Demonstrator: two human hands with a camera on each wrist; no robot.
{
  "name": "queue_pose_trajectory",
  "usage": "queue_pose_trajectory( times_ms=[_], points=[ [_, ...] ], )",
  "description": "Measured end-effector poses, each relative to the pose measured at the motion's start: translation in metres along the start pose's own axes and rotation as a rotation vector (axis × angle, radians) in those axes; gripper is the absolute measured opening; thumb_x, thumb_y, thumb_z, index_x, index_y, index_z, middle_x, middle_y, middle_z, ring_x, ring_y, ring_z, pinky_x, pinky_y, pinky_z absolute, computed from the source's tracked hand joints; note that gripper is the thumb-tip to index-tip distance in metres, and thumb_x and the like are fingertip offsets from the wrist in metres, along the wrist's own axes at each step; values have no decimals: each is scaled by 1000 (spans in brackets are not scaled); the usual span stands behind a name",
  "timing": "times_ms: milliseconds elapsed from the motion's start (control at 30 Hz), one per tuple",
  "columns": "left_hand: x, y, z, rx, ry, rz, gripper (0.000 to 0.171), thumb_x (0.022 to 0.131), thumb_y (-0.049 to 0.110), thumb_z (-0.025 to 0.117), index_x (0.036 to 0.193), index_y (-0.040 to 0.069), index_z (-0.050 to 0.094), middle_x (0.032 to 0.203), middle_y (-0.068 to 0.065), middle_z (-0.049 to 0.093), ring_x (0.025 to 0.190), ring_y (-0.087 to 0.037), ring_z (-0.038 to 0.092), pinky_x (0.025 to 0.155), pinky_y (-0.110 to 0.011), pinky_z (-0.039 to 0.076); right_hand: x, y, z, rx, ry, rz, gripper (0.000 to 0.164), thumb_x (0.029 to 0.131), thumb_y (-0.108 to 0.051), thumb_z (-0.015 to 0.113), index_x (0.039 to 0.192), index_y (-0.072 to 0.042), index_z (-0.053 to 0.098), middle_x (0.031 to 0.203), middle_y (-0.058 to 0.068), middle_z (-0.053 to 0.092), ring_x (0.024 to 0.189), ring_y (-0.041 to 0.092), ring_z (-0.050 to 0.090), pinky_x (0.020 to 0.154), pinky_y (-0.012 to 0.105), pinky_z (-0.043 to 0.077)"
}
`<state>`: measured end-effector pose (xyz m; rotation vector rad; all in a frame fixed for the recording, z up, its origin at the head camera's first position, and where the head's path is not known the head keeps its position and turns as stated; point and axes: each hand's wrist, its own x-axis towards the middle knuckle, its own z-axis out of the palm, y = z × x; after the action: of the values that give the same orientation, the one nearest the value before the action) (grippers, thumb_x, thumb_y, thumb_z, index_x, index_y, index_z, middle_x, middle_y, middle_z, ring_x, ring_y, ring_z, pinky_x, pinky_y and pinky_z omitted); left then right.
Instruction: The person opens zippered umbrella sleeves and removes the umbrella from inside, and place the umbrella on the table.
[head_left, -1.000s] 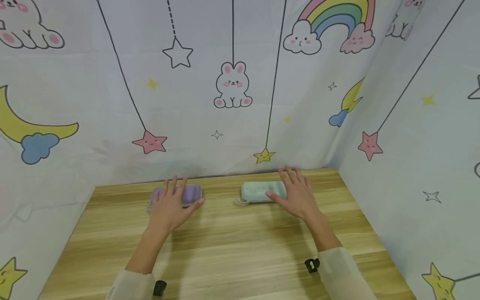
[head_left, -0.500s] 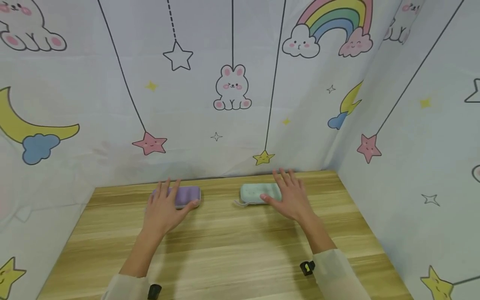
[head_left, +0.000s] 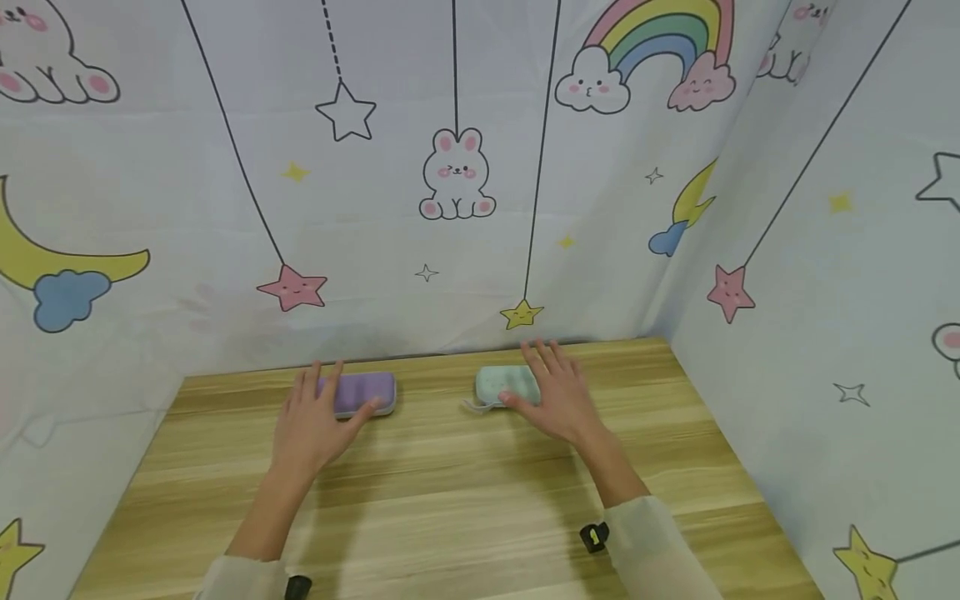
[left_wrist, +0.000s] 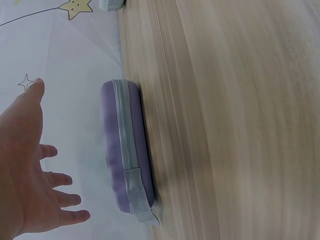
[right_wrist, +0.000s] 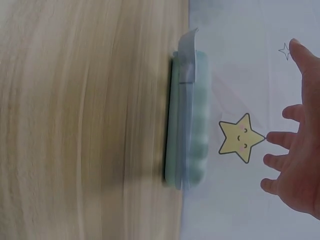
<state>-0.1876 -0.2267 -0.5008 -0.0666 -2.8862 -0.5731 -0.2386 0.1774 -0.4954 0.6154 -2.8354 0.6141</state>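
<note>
Left hand [head_left: 311,425]: fingers extended, thumb held well out to the side — a spread hand with nothing in its grasp. Right hand [head_left: 558,396]: likewise spread, thumb directed inward, the grasp unoccupied. Each wrist view shows a gap between the hand and the case below it.

Beneath the left hand lies the purple case [head_left: 367,393], resting on the bench near its far edge; in the head view the hand covers its left end. The left wrist view shows its pale grey zip band [left_wrist: 125,125] along the side and a ribbed grey strap [left_wrist: 140,197] at one end. Beneath the right hand lies the mint-green case [head_left: 498,383], also near the far edge, its right part covered by the hand in the head view; a light loop [head_left: 480,407] extends from its left end. The two cases lie well apart, lengthwise along that edge.

Pale sleeves [head_left: 660,550] cover the forearms, with a small black device [head_left: 594,537] beside each cuff. The bench [head_left: 465,500] has a wood-grain surface. Behind it hangs white cloth [head_left: 390,200] printed with a rabbit [head_left: 454,187], stars and a rainbow [head_left: 660,37].
</note>
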Motion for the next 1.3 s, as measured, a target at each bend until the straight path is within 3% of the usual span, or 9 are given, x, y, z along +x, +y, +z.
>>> queue_pose_trajectory(
  times_ms=[467,800,933,1300],
  points=[
    [-5,-18,1,6,20,-34,99,98,74,54,161,1,38,164,-36,27,148,-60,27,112,-77,28,9,-19,14,-18,-20,-56,94,97,-70,58,168,-15,31,171,14,32,160,39,19,121,70,22],
    [-5,-29,3,-90,-5,-163,100,101,75,46,164,-2,29,164,-38,23,149,-60,26,112,-77,29,13,-37,23,64,-79,-56,94,98,-68,61,170,-18,26,174,9,25,162,34,14,126,63,17],
    [-5,-33,4,-112,-23,-210,101,102,75,42,166,-1,24,165,-38,21,149,-60,25,111,-78,30,16,-45,27,74,-103,-62,94,99,-72,55,170,-20,24,175,6,23,163,29,10,128,60,14],
    [-7,-42,6,-191,-35,-340,102,103,75,38,168,0,13,166,-39,18,148,-61,24,110,-79,31,29,-67,46,113,-141,-95,95,99,-75,51,170,-18,26,175,7,24,163,28,13,128,56,17]
  ],
)
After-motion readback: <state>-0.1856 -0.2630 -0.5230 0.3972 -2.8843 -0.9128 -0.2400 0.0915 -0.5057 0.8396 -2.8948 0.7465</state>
